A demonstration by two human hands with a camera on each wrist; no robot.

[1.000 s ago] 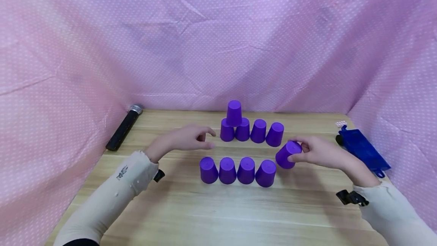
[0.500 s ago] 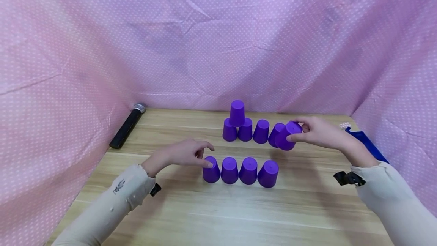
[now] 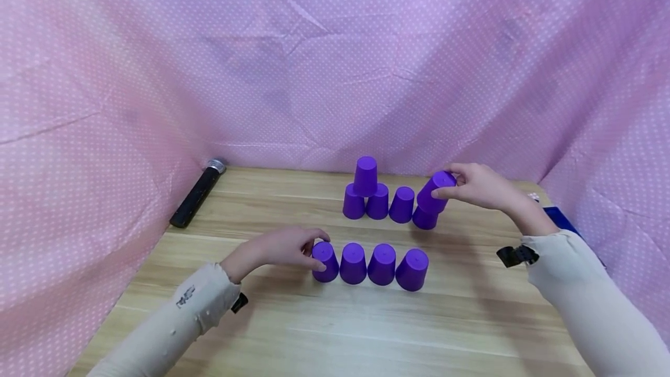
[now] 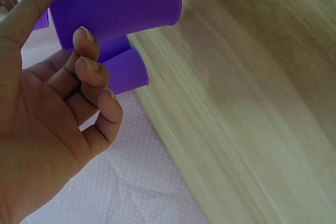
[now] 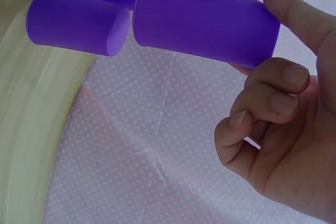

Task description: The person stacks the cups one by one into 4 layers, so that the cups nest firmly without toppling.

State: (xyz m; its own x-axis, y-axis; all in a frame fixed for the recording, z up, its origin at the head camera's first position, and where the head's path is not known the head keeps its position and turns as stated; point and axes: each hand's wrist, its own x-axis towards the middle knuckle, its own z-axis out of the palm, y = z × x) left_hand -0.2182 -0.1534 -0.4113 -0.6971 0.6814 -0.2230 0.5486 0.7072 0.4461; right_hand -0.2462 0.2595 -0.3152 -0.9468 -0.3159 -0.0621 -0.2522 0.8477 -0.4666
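My right hand (image 3: 484, 187) pinches an upside-down purple cup (image 3: 435, 192) between thumb and fingers. That cup leans slightly above the rightmost back-row cup (image 3: 425, 220) and partly hides it; in the right wrist view the held cup (image 5: 205, 22) is apart from a cup (image 5: 73, 22) to its left. At the front row's left end, my left hand (image 3: 285, 247) has its thumb and index finger around another upturned purple cup (image 3: 327, 260). The left wrist view shows the thumb by the narrow end of this cup (image 4: 118, 9), the other fingers curled below.
Three more upturned cups continue the front row to the right, ending with one cup (image 3: 412, 270). Behind, one cup (image 3: 366, 176) stands across two others, beside a single cup (image 3: 402, 205). A microphone (image 3: 198, 195) lies left; a blue object (image 3: 562, 220) lies right.
The right hand has carried its cup back and up from the front row to the rightmost back cup. The left hand has come down and forward onto the leftmost front cup.
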